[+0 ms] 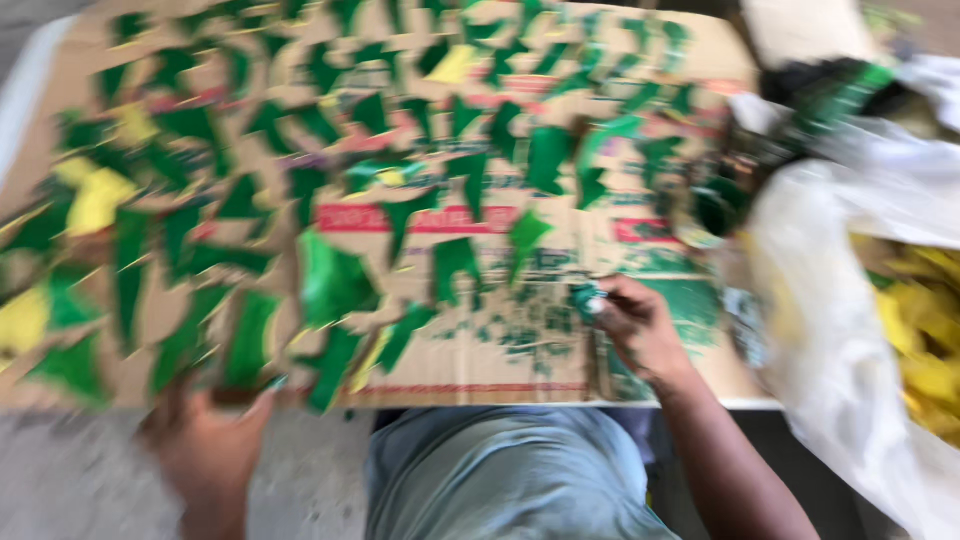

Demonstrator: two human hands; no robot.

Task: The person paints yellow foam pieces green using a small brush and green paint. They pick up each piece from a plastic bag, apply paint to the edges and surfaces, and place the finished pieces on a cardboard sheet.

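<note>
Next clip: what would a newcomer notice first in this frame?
Dozens of green painted pieces, a few yellow among them, lie spread across a flattened cardboard sheet that fills the upper frame. The right hand rests on the green-smeared cardboard holding a small paint-stained thing, too blurred to identify. The left hand touches the cardboard's near edge; a white plastic bag lies at right.

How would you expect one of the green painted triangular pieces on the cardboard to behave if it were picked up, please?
The green pieces look thin and flat, so probably light and somewhat bendy. The green looks glossy, possibly wet, so they might smear. The picture is blurred, so this is tentative.
</note>
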